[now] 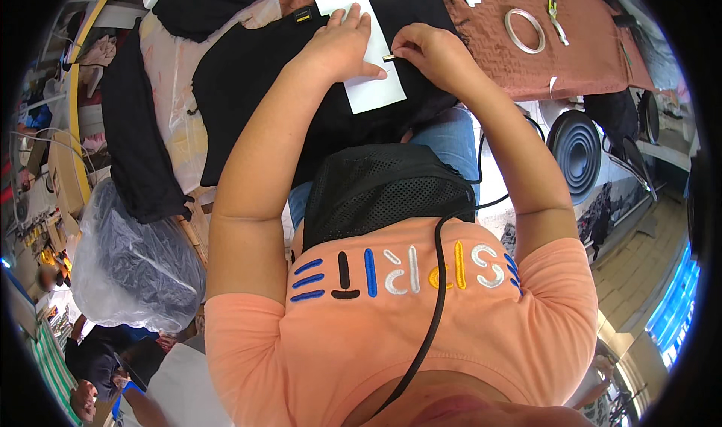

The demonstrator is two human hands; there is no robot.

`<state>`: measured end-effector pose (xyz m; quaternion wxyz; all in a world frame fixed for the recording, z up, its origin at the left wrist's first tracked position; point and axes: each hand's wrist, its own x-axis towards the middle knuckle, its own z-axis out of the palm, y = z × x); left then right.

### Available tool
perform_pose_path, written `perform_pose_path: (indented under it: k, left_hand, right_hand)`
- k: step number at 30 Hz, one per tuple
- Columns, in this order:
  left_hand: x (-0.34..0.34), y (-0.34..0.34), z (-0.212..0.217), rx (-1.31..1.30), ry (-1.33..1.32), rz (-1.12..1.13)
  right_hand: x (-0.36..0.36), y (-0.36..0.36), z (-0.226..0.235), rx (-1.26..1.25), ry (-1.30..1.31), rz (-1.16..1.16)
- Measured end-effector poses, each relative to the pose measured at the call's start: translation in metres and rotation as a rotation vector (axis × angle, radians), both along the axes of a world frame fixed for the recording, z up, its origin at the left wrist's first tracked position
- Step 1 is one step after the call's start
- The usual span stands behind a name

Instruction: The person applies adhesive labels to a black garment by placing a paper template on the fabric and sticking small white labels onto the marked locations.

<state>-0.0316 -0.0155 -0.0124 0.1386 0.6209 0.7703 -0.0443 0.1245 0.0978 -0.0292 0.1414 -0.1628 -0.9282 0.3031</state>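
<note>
Brown-clothed worktable carries black fabric under a white paper strip; left hand lies flat, fingers spread, right hand pinches a small clip at the strip's edge; clear bag holds dark cloth.

- Our bare left hand lies palm down at the far side, fingers spread forward, thumb pointing right.
- Our bare right hand is curled, fingertips pinched together just beside that thumb.
- Both forearms reach far from near, elbows bent outward.
</note>
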Motion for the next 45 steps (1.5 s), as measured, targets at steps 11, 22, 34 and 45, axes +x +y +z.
perform_pose_path:
  k: [11, 22, 34, 45]
  left_hand:
    - [0.001, 0.0, 0.004, -0.029, -0.004, 0.017]
    - [0.001, 0.0, 0.002, -0.012, 0.009, 0.007]
    - [0.002, 0.0, 0.005, -0.022, 0.002, 0.003]
    - [-0.028, -0.028, 0.028, 0.595, -0.385, 0.108]
  right_hand:
    - [-0.003, -0.006, 0.003, 0.121, -0.056, 0.026]
    - [-0.002, -0.005, 0.003, 0.119, -0.043, 0.019]
    - [0.035, -0.019, 0.03, 0.25, 0.017, 0.218]
    - [0.025, -0.03, 0.045, 0.442, 0.201, 0.269]
